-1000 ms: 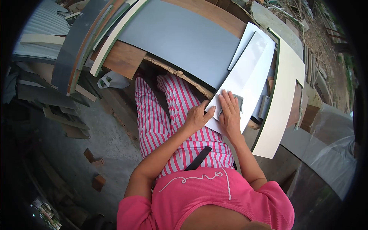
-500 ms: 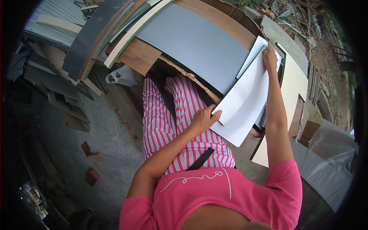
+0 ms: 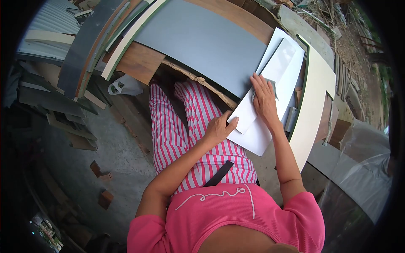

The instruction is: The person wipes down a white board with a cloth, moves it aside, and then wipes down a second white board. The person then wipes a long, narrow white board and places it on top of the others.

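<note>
My left hand (image 3: 218, 128) pinches the near left edge of a white panel (image 3: 255, 141), thumb on top, at a corner where a narrower white strip (image 3: 283, 55) lies over it. My right hand (image 3: 265, 101) lies on the strip with its fingers stretched out and pressed down. A small, thin grey piece (image 3: 272, 87) sticks out from beneath this hand on both sides; its material cannot be made out. The strip has a dark edge along its left side. Both white pieces slant across the right end of a large grey board (image 3: 202, 44).
Brown wood-grain boards (image 3: 137, 63) lie under the grey board. Curved cream and dark strips (image 3: 86, 50) are stacked at the left. A cream panel with a notch (image 3: 314, 97) lies at the right, near clear plastic sheeting (image 3: 358, 160). A white bag (image 3: 125, 85) rests below the boards.
My right hand has slid from the far end of the white pieces down to their middle, and the grey piece now shows under it. My left hand keeps its hold on the near corner.
</note>
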